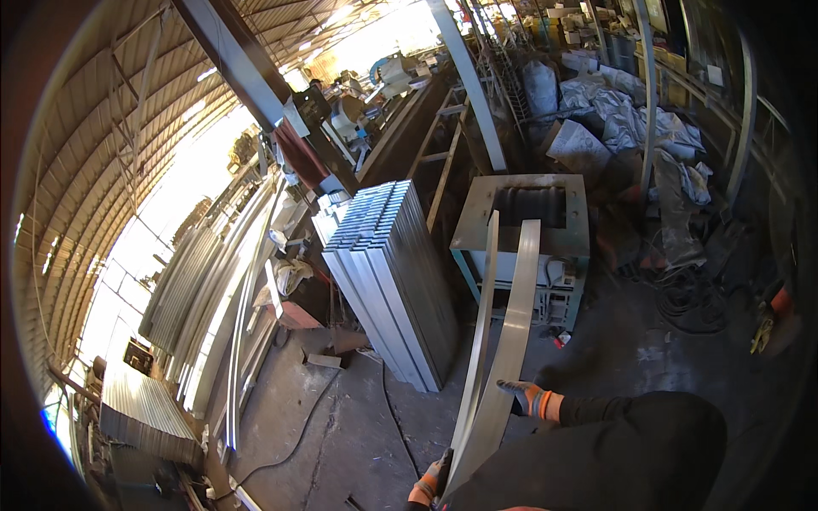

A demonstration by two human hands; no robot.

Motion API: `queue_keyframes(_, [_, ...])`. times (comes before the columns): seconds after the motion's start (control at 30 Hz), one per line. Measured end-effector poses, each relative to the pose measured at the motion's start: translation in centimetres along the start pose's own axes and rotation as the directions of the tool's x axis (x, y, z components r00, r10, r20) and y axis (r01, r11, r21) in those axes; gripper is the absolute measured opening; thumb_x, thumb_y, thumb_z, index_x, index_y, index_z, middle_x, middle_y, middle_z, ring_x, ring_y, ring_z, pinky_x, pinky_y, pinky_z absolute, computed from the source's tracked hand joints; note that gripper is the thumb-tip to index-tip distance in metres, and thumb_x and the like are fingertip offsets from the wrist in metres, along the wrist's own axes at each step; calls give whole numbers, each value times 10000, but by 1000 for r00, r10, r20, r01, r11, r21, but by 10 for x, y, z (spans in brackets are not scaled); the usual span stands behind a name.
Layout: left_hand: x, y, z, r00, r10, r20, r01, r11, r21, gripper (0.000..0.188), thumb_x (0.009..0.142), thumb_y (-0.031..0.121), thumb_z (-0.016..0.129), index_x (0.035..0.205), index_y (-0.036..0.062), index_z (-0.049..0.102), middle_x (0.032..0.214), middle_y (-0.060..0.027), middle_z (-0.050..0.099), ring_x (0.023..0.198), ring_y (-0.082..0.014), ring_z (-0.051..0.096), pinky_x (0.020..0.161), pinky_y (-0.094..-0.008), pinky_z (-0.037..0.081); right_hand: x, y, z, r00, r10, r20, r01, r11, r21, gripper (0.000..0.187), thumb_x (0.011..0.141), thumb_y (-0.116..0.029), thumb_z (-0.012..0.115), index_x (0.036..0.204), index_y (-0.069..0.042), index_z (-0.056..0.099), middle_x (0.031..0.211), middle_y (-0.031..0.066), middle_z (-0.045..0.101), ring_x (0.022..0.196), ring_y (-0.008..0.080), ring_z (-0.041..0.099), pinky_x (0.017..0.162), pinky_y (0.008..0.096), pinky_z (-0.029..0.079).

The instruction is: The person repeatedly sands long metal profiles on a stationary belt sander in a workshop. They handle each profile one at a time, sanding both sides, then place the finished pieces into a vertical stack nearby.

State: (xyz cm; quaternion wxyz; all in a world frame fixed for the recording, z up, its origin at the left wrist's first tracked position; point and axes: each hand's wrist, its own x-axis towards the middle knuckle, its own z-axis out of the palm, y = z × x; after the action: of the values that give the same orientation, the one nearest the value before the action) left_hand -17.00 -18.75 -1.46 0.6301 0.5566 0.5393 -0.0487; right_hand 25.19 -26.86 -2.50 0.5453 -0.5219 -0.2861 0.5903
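Strips [515, 332] before machine [560, 243], bar stack [394, 281] left, probably sacks [618, 115] behind

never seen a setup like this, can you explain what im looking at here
There is no robot: these are a person's own two hands in orange and grey work gloves. The one picture comes from a wide fisheye camera on that person's head, so straight edges bend near the rim. The right hand grips the edge of a long, wide, flat silver metal strip; the left hand is at the near end, beside what looks like a narrower silver metal strip, its exact grip partly hidden. Beyond, on the dark grey floor, stand a tall stack of ribbed silver metal profiles and a boxy green-grey metal cabinet with an opening in its top.
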Motion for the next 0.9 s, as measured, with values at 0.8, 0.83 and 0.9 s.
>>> queue_keyframes(0.8, [-55, 40, 21, 999, 3, -52, -3, 1000, -1, 775, 1176, 658, 521, 1555, 1, 681, 1382, -145, 779, 1261, -245, 683, 1123, -393, 545, 53, -36, 33, 975, 177, 137, -220, 631, 744, 297, 1132, -282, 792, 1333, -65, 769, 1286, 73, 816, 1204, 251, 770, 1129, 463, 598])
queue_keyframes(0.83, [-56, 39, 27, 997, 12, -73, -9, 999, 30, 772, 1175, 654, 524, 1558, 1, 678, 1387, -148, 776, 1267, -248, 681, 1126, -394, 543, 51, -34, 32, 955, 260, 142, -269, 562, 782, 274, 1132, -270, 792, 1308, -61, 777, 1258, 77, 823, 1173, 254, 780, 1112, 463, 607])
queue_keyframes(0.9, [-58, 37, 37, 994, 21, -108, -12, 997, 77, 766, 1174, 647, 529, 1564, 2, 671, 1397, -153, 771, 1279, -255, 677, 1132, -396, 540, 50, -33, 29, 973, 199, 118, -218, 618, 756, 283, 1121, -248, 804, 1324, -54, 775, 1263, 81, 827, 1174, 256, 782, 1105, 457, 610])
